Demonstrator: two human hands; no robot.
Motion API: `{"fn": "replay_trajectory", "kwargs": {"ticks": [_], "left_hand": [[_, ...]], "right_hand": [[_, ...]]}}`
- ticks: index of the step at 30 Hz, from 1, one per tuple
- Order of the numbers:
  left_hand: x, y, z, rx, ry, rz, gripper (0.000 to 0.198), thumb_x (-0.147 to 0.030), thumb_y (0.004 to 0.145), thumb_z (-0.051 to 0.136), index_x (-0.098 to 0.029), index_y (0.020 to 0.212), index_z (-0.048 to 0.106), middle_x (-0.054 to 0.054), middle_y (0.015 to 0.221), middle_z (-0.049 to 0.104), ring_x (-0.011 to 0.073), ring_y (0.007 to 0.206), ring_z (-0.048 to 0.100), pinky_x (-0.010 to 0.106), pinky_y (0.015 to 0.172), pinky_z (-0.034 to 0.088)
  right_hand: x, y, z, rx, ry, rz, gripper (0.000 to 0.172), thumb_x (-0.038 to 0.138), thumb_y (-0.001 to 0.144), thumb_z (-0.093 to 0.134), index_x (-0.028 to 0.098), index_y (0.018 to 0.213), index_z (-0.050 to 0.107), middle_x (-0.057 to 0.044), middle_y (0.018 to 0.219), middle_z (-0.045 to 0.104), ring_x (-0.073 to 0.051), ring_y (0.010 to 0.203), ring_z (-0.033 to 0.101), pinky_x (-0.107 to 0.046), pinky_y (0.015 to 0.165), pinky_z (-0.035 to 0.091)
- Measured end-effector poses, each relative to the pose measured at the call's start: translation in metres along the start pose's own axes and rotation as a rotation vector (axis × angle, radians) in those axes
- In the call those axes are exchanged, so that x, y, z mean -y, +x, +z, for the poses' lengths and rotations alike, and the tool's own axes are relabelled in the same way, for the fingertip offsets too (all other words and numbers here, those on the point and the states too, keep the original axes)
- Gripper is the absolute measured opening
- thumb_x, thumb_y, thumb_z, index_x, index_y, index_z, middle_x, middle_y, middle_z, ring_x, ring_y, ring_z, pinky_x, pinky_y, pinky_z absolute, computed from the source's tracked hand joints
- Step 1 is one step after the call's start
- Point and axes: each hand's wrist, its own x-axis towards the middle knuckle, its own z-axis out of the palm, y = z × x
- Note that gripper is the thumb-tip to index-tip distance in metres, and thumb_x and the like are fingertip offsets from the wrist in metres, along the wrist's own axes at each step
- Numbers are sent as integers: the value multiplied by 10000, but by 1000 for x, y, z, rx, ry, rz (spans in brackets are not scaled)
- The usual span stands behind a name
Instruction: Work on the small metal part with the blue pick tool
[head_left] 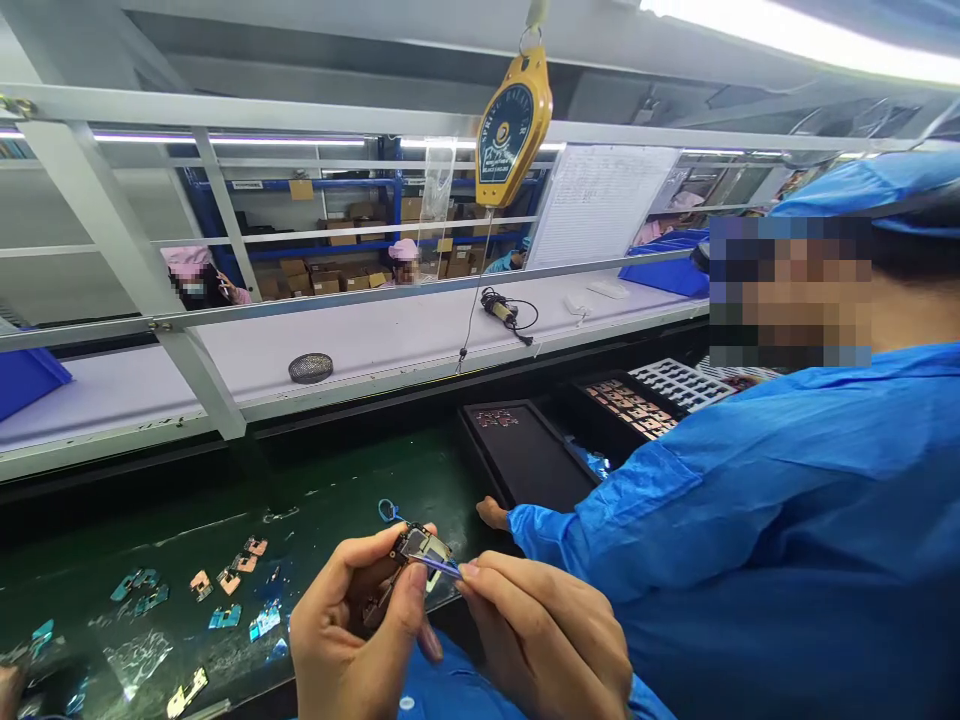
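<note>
My left hand [356, 625] is closed around a small circuit board [422, 547], holding it up over the near edge of the dark green bench [337, 490]. My right hand [544, 635] is pinched on a thin blue strip of film [442, 567] that runs to the board's right edge. Both hands sit low in the middle of the view, fingertips almost touching.
Small copper parts [236, 568] and blue film scraps [139, 588] lie scattered at left. A co-worker in a blue gown [787, 540] leans in at right, beside black trays [525, 450] of parts. A yellow tool balancer [514, 125] hangs above the white conveyor shelf [390, 335].
</note>
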Motion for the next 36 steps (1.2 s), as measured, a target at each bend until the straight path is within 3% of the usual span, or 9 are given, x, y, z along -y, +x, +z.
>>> {"fn": "replay_trajectory", "kwargs": {"ticks": [4,8,11,13,17,21,24,29,36], "left_hand": [[6,-1,-5,-26,-14,-25,480,-405,699,890,-202,1114,757,44,761,775,53,354,504,133,313,382],[9,-1,-11,-1,-41,-53,396,-420,714,875,-179,1020,805,54,653,742,112,448,599,135,334,405],[8,1,-13,22,-38,-44,360,-412,728,863,-184,1004,823,51,632,733,86,418,539,131,328,387],[8,2,-14,28,-52,-38,336,-402,726,866,-194,988,829,43,650,737,71,401,501,153,362,443],[8,5,-13,27,-150,-42,286,-372,696,892,-234,941,837,48,805,784,81,480,581,198,536,566],[9,6,-13,46,-134,-17,271,-386,718,878,-242,945,844,-7,572,683,58,421,480,195,549,556],[13,12,-15,106,-124,-16,259,-382,755,857,-242,973,843,-19,519,646,49,398,447,194,550,552],[27,33,-22,267,-83,-82,304,-386,783,843,-220,1036,823,31,632,735,107,499,633,218,600,585],[33,45,-24,224,4,-78,377,-379,777,845,-198,1104,797,60,744,782,90,485,615,132,400,438]], "right_hand": [[-4,-6,10,17,40,14,150,63,914,655,156,1015,712,-33,831,772,-135,682,744,-215,617,594],[-2,-11,17,-19,21,48,139,74,912,657,162,1007,707,-38,822,767,-143,677,742,-223,605,589],[1,-11,22,-27,55,50,136,56,922,631,150,998,694,-45,810,760,-141,695,738,-223,607,584],[2,-9,24,-29,94,59,142,45,929,613,149,992,685,-44,798,752,-135,699,731,-219,603,578],[5,-9,28,-18,134,120,157,44,929,611,155,1017,678,-43,817,746,-132,716,722,-222,618,575],[8,-9,30,-25,186,188,175,37,915,621,164,1022,674,-39,839,744,-133,744,721,-222,647,574],[11,-6,28,-16,306,308,144,70,922,615,192,979,665,-12,800,717,-125,701,692,-220,617,554],[13,1,24,-11,410,498,95,138,935,626,219,898,661,26,728,667,-112,648,636,-217,573,509],[3,-8,26,-42,158,351,196,69,886,682,192,1037,693,-29,872,710,-136,752,701,-199,485,490]]}}
